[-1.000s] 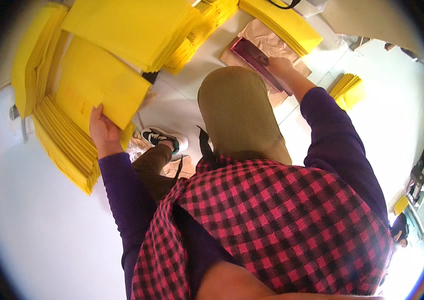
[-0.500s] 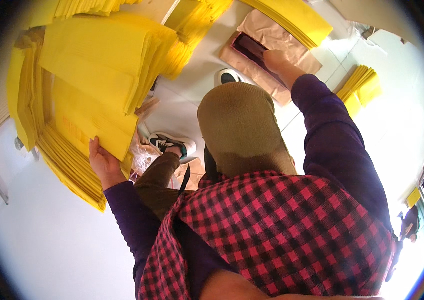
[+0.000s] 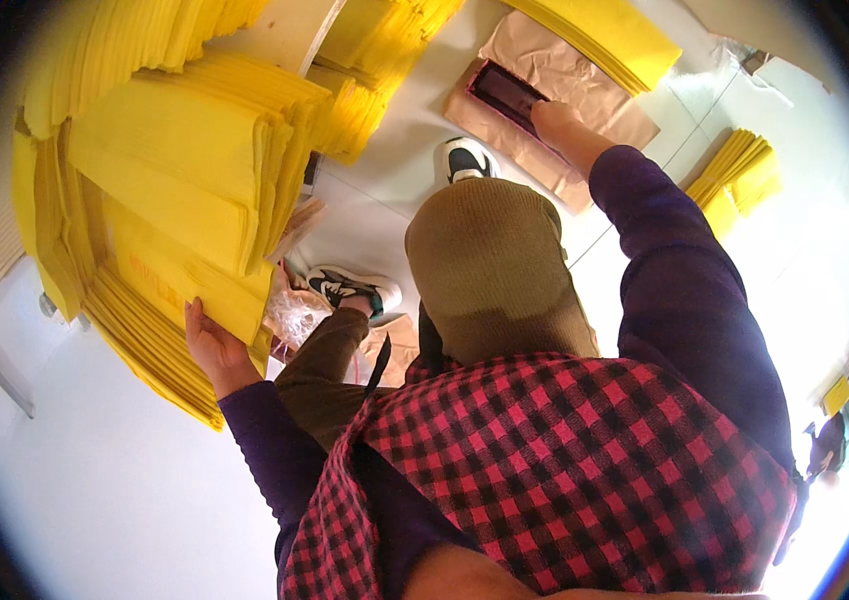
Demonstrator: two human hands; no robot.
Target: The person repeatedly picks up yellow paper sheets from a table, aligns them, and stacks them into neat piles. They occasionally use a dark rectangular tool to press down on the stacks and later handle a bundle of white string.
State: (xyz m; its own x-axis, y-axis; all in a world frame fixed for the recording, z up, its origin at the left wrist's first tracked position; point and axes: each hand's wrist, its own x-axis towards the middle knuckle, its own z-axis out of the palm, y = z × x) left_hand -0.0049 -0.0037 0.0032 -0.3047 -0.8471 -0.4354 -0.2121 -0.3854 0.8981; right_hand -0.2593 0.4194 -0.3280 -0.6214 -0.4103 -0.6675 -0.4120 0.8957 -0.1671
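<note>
Left hand (image 3: 209, 350), palm open and fingers spread, presses against one yellow envelope (image 3: 179, 285) at the front of a stack (image 3: 144, 340); right hand (image 3: 556, 118) rests on one dark tablet (image 3: 506, 92) lying on brown paper (image 3: 584, 80), its fingers hidden. Several more yellow stacks (image 3: 739, 175) ring two sneakers (image 3: 354, 288) on the white floor (image 3: 114, 490)

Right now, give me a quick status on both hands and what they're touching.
Left hand on lower edge of flat yellow padded envelope, grip unclear. Right hand touching dark rectangular device on brown kraft paper. Nothing blocking either.
</note>
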